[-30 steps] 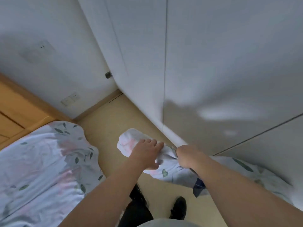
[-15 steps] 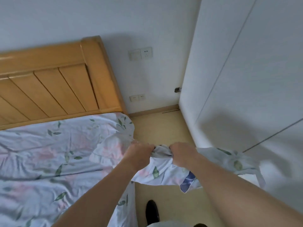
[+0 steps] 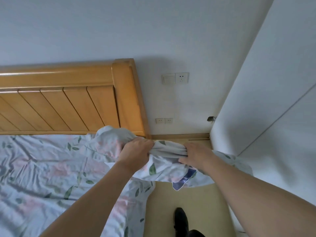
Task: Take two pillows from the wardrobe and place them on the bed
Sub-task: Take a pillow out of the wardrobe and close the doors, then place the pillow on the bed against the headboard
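The left hand (image 3: 136, 152) is seen clenched on a bunched fold of the pillow (image 3: 164, 161), with the fingers curled down over the cloth and the knuckles turned up toward the camera. The right hand (image 3: 196, 153) is laid on the same gathered fold just beside it, its fingers bent round the fabric and the thumb tucked against the underside, so that the pillow is gripped by both hands at its upper edge. The pillow is held up at the corner of the bed (image 3: 51, 177), partly over the mattress edge and partly over the strip of floor (image 3: 196, 199) between bed and wardrobe (image 3: 277, 117). Its left end is bulged up against the foot of the headboard (image 3: 68, 103), while its right end is spread out behind the right forearm, close to the wardrobe's base. A white case printed with green leaves and pink flowers is worn by the pillow, and a blue patch is shown at its lower hanging corner. The bed is covered by a crumpled sheet of the same print. The headboard is made of slanted wooden slats with a thick rounded post at its right end. On the wall (image 3: 153, 31) a switch and socket plate (image 3: 175, 78) is mounted, and a lower pair of sockets (image 3: 164, 120) is set near the skirting. A black shoe (image 3: 180, 218) is planted on the floor below the pillow
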